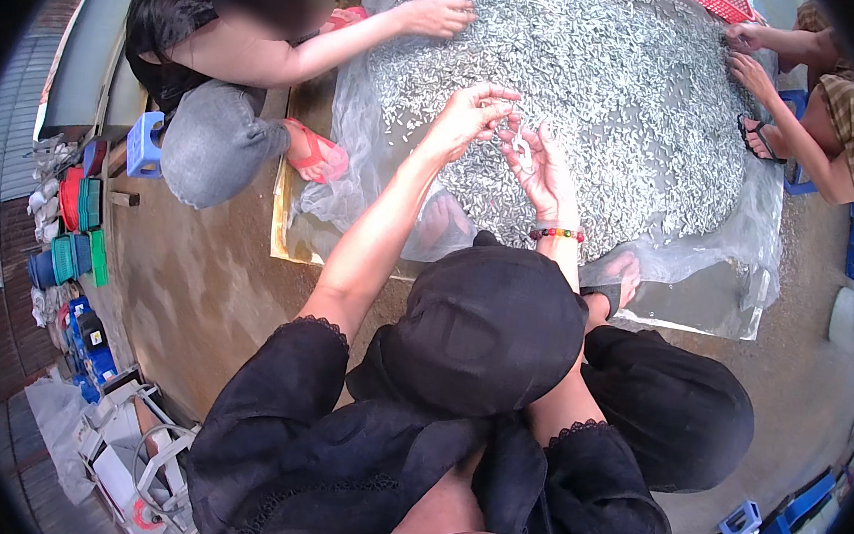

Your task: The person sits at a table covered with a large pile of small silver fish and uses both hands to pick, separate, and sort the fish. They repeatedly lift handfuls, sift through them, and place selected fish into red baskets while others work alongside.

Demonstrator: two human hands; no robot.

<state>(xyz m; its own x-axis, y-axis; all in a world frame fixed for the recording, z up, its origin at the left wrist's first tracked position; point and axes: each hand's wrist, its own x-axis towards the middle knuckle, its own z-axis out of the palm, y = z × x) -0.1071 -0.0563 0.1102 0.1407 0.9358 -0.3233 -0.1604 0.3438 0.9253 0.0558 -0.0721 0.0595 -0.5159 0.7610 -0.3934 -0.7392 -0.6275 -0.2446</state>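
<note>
Head view: pale pieces [523, 155] are held in the cupped right hand [550, 184]. Above the silvery heap [650, 114], the left hand [467, 120] is half curled; its grip cannot be told.

1. Small pieces [639, 123]: a glossy, silvery surface is presented.
2. Netting [351, 151]: sheer, wrinkled mesh cloth is shown.
3. Stool [145, 144]: smooth plastic is seen.
4. Wall [0, 143]: ridged metal is seen.
</note>
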